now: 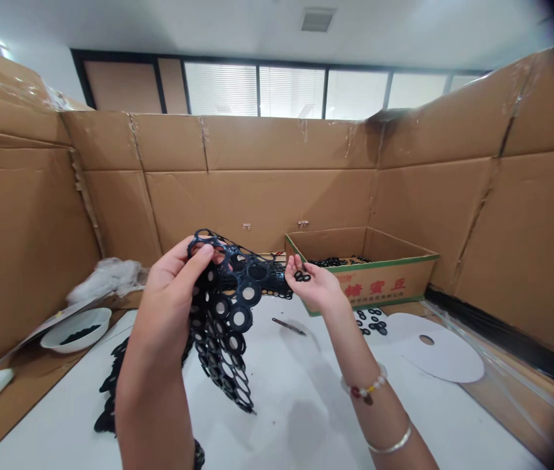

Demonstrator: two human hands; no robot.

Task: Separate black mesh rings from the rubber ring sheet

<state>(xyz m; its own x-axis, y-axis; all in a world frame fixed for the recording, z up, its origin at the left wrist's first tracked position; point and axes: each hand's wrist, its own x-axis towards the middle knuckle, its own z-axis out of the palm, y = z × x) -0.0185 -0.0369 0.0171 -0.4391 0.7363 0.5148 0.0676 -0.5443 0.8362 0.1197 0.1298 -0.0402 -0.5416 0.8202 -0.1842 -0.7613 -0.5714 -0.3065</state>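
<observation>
My left hand (pixel 174 277) pinches the upper left corner of a black sheet of joined rubber rings (pixel 238 316) between thumb and fingers. The sheet hangs down in front of me, some of its circles open and others filled with a grey centre. To the right, my right hand (pixel 319 284) is palm up with curled fingers and holds several small black rings (pixel 301 277). Its fingertips are close to the sheet's right end; I cannot tell whether they touch it. Below on the white table lies a slim dark tool (pixel 289 326), perhaps tweezers.
An open cardboard box (pixel 389 277) with black pieces stands at the back right. Loose black rings (pixel 372 322) and a white disc (pixel 436 347) lie before it. At left are a white bowl (pixel 76 329) and black pieces (pixel 110 391). Cardboard walls (pixel 257 196) surround the table.
</observation>
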